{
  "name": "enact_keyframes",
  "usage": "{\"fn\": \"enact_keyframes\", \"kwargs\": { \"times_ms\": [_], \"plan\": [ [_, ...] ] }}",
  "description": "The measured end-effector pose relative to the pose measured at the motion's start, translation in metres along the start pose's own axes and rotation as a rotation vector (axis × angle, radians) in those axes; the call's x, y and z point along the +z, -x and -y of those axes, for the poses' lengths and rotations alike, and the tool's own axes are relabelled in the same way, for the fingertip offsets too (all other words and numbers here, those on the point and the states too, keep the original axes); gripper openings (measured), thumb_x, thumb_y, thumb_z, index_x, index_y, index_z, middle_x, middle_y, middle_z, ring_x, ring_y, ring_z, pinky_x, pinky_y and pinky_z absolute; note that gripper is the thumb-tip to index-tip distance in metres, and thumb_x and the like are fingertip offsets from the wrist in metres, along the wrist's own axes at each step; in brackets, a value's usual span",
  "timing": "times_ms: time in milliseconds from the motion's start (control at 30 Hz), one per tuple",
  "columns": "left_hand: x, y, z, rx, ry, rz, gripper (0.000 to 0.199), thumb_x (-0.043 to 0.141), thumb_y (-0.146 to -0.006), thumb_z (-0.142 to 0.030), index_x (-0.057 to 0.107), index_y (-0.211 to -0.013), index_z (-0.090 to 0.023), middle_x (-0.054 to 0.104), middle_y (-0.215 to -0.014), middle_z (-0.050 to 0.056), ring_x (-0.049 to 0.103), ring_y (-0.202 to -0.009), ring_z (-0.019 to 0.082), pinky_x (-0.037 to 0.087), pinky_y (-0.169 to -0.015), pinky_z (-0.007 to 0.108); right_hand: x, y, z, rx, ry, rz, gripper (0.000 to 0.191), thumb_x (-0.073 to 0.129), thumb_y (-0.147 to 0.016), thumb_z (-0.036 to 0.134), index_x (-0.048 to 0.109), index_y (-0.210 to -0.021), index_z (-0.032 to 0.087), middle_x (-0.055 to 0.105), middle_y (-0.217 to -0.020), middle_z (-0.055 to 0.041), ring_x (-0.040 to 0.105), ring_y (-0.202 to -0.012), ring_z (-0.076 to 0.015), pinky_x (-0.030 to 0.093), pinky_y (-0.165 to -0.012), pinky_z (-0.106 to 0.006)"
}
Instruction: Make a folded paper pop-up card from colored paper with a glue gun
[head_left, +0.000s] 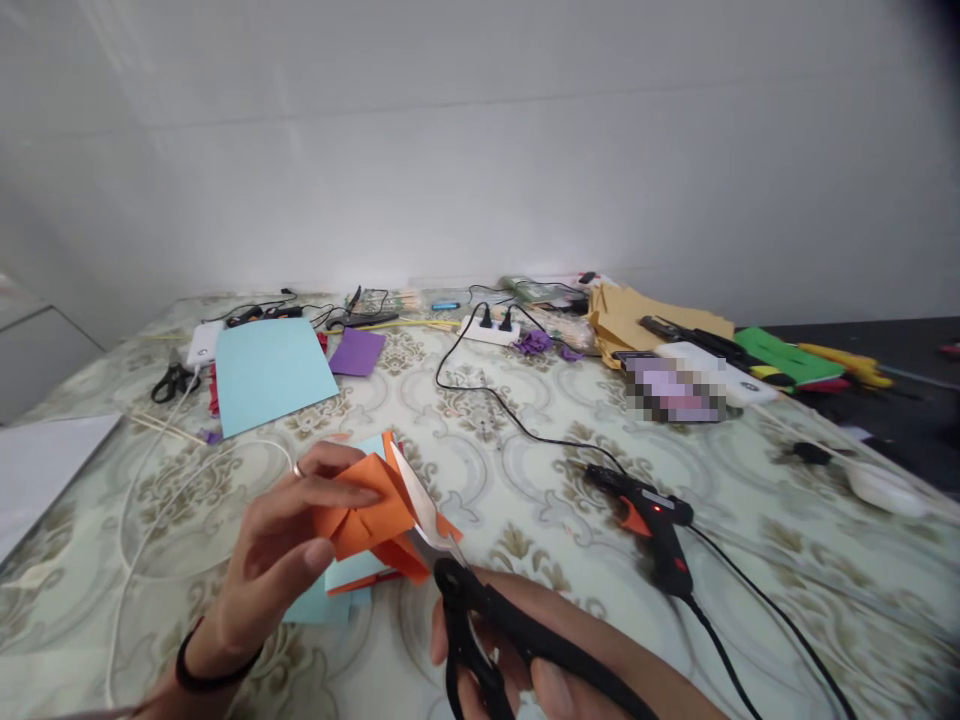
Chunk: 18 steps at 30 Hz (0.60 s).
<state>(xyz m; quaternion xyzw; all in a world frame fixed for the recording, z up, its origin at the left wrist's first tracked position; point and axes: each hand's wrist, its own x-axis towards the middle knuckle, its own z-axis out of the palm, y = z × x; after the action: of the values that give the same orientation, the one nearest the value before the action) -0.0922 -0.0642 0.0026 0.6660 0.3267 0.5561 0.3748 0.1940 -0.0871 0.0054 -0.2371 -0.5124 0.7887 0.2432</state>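
Note:
My left hand, with a ring and a black wristband, pinches a folded orange paper in the lower middle of the head view. Black-handled scissors are in my right hand, their blades parted around the right part of the orange paper. Fingers of my right hand wrap the handles. Beneath the orange paper lie light blue paper pieces, partly covered by it and my left hand.
A glue gun with a lit red light lies on the right, its cord trailing. Behind are a power strip, a light blue sheet, purple paper, brown paper, and a phone. Small scissors lie left.

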Motion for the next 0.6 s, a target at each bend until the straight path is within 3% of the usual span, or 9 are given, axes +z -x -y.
{"fn": "enact_keyframes", "kwargs": {
  "times_ms": [67, 133, 200, 267, 333, 467, 600],
  "plan": [
    [0.003, 0.000, 0.004, -0.053, 0.053, -0.085, 0.007, 0.079, -0.093, -0.030, 0.078, -0.092, -0.023, 0.073, -0.105, 0.007, 0.069, -0.096, 0.022, 0.061, -0.082, 0.031, -0.001, 0.001, 0.001, 0.021, 0.066, 0.002, 0.066, 0.061, -0.097, 0.073, 0.066, -0.129, 0.016, 0.065, -0.099, -0.0098, 0.060, -0.084, -0.0190, 0.045, -0.074, -0.029],
    [0.006, 0.000, 0.007, -0.130, 0.119, -0.177, 0.014, 0.084, -0.088, -0.020, 0.072, -0.092, -0.025, 0.073, -0.091, 0.001, 0.069, -0.077, 0.016, 0.059, -0.066, 0.023, -0.004, -0.002, 0.001, 0.034, 0.113, 0.022, 0.069, 0.059, -0.096, 0.076, 0.065, -0.129, 0.016, 0.064, -0.095, -0.0084, 0.057, -0.080, -0.0175, 0.044, -0.072, -0.028],
    [0.007, 0.000, 0.007, -0.197, 0.156, -0.214, 0.027, 0.087, -0.085, -0.020, 0.073, -0.106, -0.028, 0.073, -0.081, -0.002, 0.068, -0.066, 0.014, 0.057, -0.057, 0.021, -0.007, -0.007, 0.002, 0.020, 0.159, 0.087, 0.071, 0.057, -0.095, 0.078, 0.064, -0.127, 0.015, 0.062, -0.092, -0.0067, 0.054, -0.075, -0.0161, 0.043, -0.068, -0.027],
    [0.006, -0.001, 0.007, -0.240, 0.141, -0.208, 0.030, 0.090, -0.082, -0.024, 0.078, -0.109, -0.026, 0.076, -0.079, 0.001, 0.071, -0.065, 0.016, 0.059, -0.058, 0.023, -0.010, -0.013, 0.003, -0.016, 0.214, 0.156, 0.068, 0.056, -0.096, 0.076, 0.064, -0.126, 0.015, 0.060, -0.090, -0.0056, 0.054, -0.073, -0.0153, 0.041, -0.064, -0.026],
    [0.004, -0.002, 0.006, -0.281, 0.126, -0.183, 0.020, 0.092, -0.079, -0.028, 0.083, -0.097, -0.023, 0.080, -0.082, 0.005, 0.074, -0.068, 0.019, 0.062, -0.061, 0.027, -0.011, -0.018, 0.002, -0.039, 0.243, 0.192, 0.060, 0.057, -0.098, 0.071, 0.066, -0.123, 0.017, 0.061, -0.090, -0.0053, 0.055, -0.072, -0.0148, 0.042, -0.062, -0.025],
    [0.000, -0.005, 0.007, -0.323, 0.182, -0.152, 0.017, 0.095, -0.076, -0.035, 0.086, -0.086, -0.024, 0.083, -0.079, 0.006, 0.075, -0.064, 0.021, 0.065, -0.059, 0.030, -0.012, -0.022, -0.001, -0.016, 0.206, 0.165, 0.046, 0.067, -0.096, 0.059, 0.071, -0.119, 0.020, 0.062, -0.093, -0.0052, 0.060, -0.077, -0.0164, 0.051, -0.068, -0.027],
    [-0.002, -0.004, 0.010, -0.287, 0.191, -0.124, 0.013, 0.093, -0.080, -0.032, 0.087, -0.088, -0.026, 0.084, -0.081, 0.005, 0.077, -0.065, 0.021, 0.066, -0.060, 0.031, -0.014, -0.017, -0.004, -0.022, 0.293, 0.096, 0.050, 0.075, -0.087, 0.064, 0.077, -0.114, 0.023, 0.064, -0.100, -0.0090, 0.061, -0.086, -0.0218, 0.057, -0.073, -0.031]
  ]
}}
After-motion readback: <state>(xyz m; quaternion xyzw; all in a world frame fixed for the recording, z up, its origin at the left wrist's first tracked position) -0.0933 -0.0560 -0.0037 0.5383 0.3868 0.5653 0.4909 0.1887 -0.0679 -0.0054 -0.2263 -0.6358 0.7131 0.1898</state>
